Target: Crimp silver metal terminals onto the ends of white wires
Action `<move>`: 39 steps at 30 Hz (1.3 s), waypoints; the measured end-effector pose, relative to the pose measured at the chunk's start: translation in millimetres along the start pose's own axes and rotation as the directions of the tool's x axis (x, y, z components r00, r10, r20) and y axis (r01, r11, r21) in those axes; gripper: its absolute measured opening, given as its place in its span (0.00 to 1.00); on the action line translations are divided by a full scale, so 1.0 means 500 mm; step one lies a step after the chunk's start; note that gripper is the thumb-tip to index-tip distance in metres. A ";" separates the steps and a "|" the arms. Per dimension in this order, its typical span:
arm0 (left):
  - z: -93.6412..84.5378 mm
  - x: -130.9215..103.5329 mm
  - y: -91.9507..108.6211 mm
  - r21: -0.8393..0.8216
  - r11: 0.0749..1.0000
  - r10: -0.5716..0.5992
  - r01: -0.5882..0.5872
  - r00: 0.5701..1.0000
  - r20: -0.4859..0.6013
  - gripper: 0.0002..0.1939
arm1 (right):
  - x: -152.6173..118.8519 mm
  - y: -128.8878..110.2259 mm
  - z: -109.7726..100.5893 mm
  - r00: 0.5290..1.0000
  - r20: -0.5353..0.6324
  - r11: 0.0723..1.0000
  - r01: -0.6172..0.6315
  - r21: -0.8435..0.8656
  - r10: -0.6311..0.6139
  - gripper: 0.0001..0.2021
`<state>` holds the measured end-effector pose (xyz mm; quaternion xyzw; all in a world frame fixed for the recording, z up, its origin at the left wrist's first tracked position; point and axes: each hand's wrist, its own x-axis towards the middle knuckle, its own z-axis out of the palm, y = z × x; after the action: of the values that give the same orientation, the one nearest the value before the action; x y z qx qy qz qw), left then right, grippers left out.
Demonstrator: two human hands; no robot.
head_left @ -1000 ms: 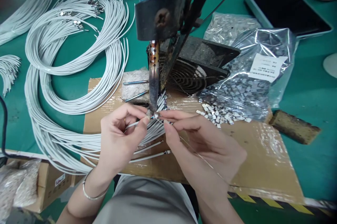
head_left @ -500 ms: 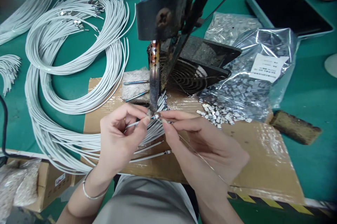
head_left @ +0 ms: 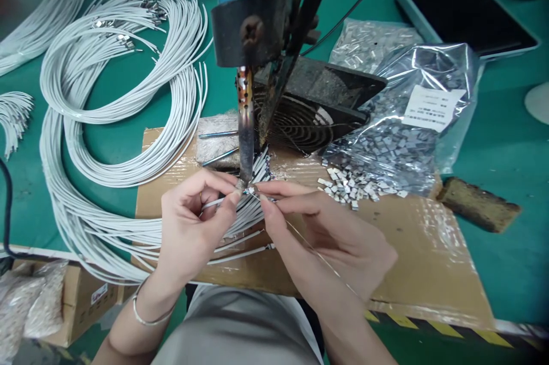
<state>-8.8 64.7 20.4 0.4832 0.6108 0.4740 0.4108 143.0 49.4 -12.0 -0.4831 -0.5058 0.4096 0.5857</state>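
Note:
My left hand (head_left: 193,227) pinches the end of a thin white cable (head_left: 214,203) between thumb and forefinger, right under the tip of a fixed soldering iron (head_left: 246,125). My right hand (head_left: 326,233) pinches a small metal piece and a thin solder wire (head_left: 317,253) at the same spot, the fingertips of both hands almost touching. The iron hangs from a blue-handled holder (head_left: 246,16). More white cables (head_left: 240,219) fan out under my hands on a sheet of cardboard (head_left: 412,250).
Big loops of white cables (head_left: 120,96) lie at left on the green table. A black fan (head_left: 313,107) stands behind the iron. A plastic bag of small metal pieces (head_left: 403,130) has spilled at right, beside a brown sponge (head_left: 478,205) and a tablet (head_left: 465,13).
The view has shifted slightly to the left. Both hands stay pinched at the iron's tip, barely moved.

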 end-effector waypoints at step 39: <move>-0.047 -0.130 -0.083 0.759 0.366 0.485 -0.539 0.806 0.339 0.09 | -0.032 0.073 -0.183 0.933 -0.344 0.990 -0.129 -0.052 0.103 0.26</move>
<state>-26.8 -7.0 -12.4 0.7953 0.5656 0.2176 -0.0172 231.1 27.4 -53.1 -0.5969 -0.3821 0.3347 0.6210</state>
